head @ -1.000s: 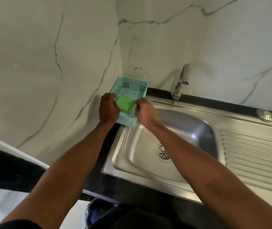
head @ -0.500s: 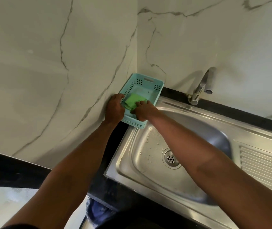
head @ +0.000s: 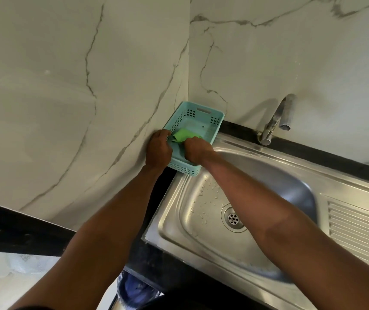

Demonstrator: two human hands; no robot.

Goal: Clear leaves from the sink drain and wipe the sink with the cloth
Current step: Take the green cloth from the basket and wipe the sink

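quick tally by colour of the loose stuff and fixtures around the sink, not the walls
green: 1, the cloth, in the right hand grip
teal: 1, the basket, steadied by the left hand
silver metal: 3, the sink, its drain, the tap
total: 5

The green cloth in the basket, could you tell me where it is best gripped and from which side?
Probably by its raised, crumpled fold, pinched from above. The green cloth lies loosely bunched inside the turquoise basket, whose walls block any sideways approach. The right hand already closes on its near edge, while the left hand steadies the basket's left wall.
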